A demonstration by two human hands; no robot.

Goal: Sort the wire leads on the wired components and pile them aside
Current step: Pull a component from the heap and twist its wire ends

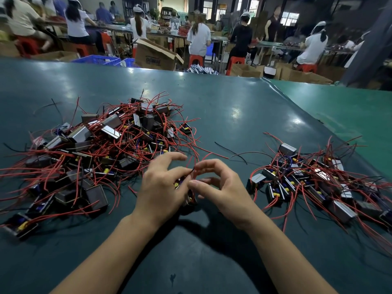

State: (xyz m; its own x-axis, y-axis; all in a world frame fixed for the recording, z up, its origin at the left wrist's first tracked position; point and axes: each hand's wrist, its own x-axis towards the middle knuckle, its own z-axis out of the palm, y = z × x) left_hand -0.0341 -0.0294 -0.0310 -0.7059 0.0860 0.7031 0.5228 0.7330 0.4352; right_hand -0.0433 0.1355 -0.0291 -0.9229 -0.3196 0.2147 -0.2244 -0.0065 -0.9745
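Observation:
A big heap of small dark wired components (101,149) with tangled red leads covers the left of the green table (233,115). A smaller pile of the same components (314,183) lies at the right. Between them, my left hand (163,187) holds one component (189,198) with a yellow part, mostly hidden under the palm and fingers. My right hand (220,187) pinches that component's red leads (196,166) between curled fingertips just above it.
Loose black wires (231,152) lie on the table between the piles. The mat has a raised seam (318,122) at the right. Beyond the far edge stand cardboard boxes (154,56), blue crates and red stools, with several seated people at other benches.

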